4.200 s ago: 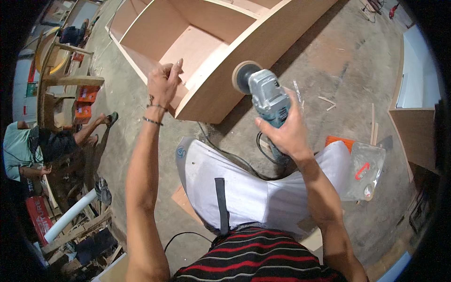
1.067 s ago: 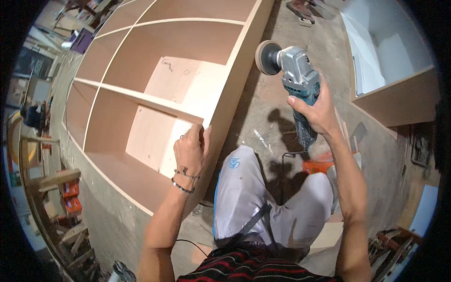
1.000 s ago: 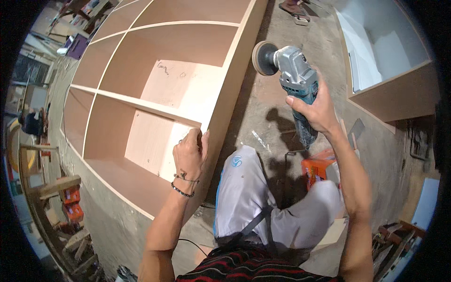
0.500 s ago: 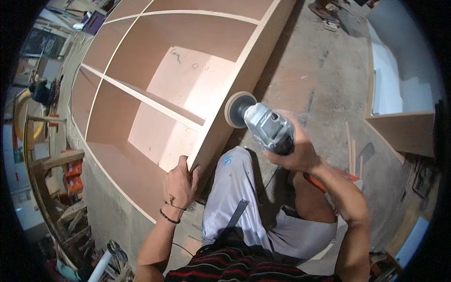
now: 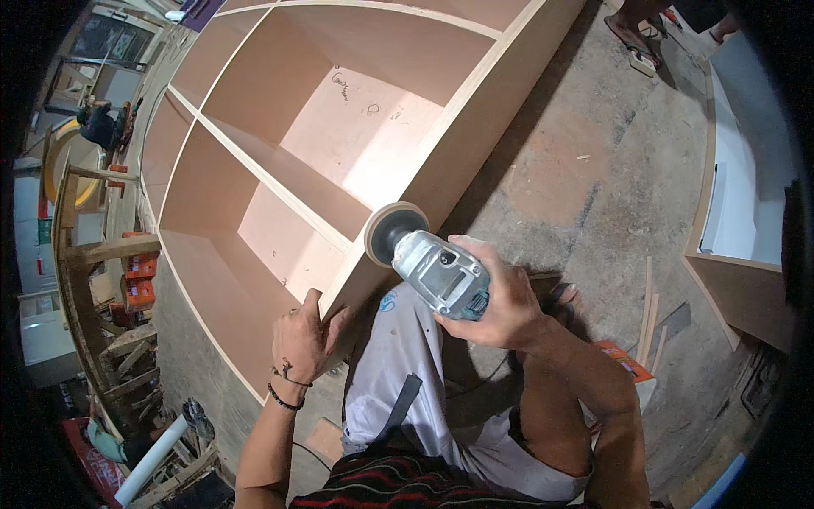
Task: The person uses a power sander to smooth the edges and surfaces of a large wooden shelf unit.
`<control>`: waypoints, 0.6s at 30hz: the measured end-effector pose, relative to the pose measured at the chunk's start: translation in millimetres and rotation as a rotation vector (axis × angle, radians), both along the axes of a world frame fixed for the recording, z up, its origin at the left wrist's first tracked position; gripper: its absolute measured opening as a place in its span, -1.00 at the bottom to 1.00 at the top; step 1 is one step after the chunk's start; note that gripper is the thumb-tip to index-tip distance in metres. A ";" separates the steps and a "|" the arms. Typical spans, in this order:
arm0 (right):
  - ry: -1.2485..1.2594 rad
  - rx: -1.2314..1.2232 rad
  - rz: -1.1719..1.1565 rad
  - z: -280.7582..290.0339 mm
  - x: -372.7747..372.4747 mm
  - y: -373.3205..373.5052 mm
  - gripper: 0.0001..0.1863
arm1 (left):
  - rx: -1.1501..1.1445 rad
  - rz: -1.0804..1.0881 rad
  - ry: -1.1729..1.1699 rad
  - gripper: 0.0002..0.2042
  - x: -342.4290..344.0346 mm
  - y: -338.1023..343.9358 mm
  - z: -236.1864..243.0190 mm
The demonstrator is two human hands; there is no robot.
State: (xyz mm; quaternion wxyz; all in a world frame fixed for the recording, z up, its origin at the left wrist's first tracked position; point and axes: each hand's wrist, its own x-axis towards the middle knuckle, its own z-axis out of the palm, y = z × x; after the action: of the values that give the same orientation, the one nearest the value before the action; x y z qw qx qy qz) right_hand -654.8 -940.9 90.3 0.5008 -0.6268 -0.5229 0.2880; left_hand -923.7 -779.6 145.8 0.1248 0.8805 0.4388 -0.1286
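Now: right hand (image 5: 509, 297) grips sander (image 5: 428, 263) | disc at cabinet edge (image 5: 441, 174) | left hand (image 5: 301, 339) touching

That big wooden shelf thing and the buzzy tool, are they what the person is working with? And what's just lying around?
In use:
- wooden cabinet, left hand resting on its edge
- angle grinder in the right hand, disc against the cabinet's side

Lying about:
- orange box on the floor
- wood strips
- second cabinet at the right
- white pipe

My left hand (image 5: 301, 339) sits at seven o'clock, fingers curled and gripping; my right hand (image 5: 500, 297) near centre is clenched, forearm running toward five.
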 end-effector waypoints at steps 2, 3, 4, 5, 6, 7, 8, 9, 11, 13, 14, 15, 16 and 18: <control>0.009 -0.035 0.009 3.4 2.9 0.9 -0.01 | 0.026 -0.044 -0.071 -0.62 -7.7 3.0 -6.4; 0.013 -0.076 0.020 4.4 4.3 1.5 0.00 | 0.044 -0.086 -0.147 -0.62 -10.3 4.5 -8.1; 0.016 -0.074 0.017 2.5 5.9 1.2 0.00 | 0.045 -0.089 -0.144 -0.62 -9.1 3.4 -7.4; 0.000 -0.082 0.016 0.6 7.8 1.3 0.01 | 0.037 -0.063 -0.134 -0.63 -7.1 2.5 -5.9; -0.016 -0.091 0.014 -1.0 9.7 0.8 0.01 | 0.029 -0.037 -0.124 -0.63 -5.6 1.5 -5.1; -0.019 -0.085 0.008 -1.2 12.4 0.7 0.01 | 0.034 -0.042 -0.127 -0.63 -5.2 1.0 -5.4; 0.002 -0.105 0.010 -1.0 14.9 -0.2 0.01 | 0.059 -0.050 -0.135 -0.63 -6.6 -0.5 -6.3; 0.023 -0.126 0.010 -0.6 18.3 -0.7 0.00 | 0.084 -0.058 -0.144 -0.62 -7.7 -1.5 -7.2; 0.034 -0.135 -0.016 2.0 26.7 0.8 -0.01 | 0.053 -0.023 -0.104 -0.63 -9.8 -0.9 -11.0; 0.048 -0.139 -0.045 2.9 37.1 4.6 -0.02 | 0.027 0.010 -0.061 -0.63 -9.4 -0.9 -10.2; 0.041 -0.110 -0.069 2.9 43.1 7.4 -0.05 | 0.017 0.031 -0.067 -0.63 -8.5 -1.4 -7.1; 0.034 -0.081 -0.092 3.0 49.9 10.3 -0.07 | 0.006 0.051 -0.072 -0.64 -7.9 -1.5 -4.7; 0.029 -0.079 -0.101 4.0 58.5 12.5 -0.07 | 0.008 0.042 -0.077 -0.64 -8.1 -1.7 -5.6; 0.016 -0.027 -0.143 7.0 77.0 18.0 -0.13 | 0.017 0.032 -0.088 -0.63 -8.7 -1.1 -6.9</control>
State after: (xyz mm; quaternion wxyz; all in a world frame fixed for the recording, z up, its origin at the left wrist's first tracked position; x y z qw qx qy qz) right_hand -577.8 -922.8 97.3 0.5158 -0.6669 -0.4687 0.2636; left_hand -932.4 -780.7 138.9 0.1386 0.8794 0.4477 -0.0840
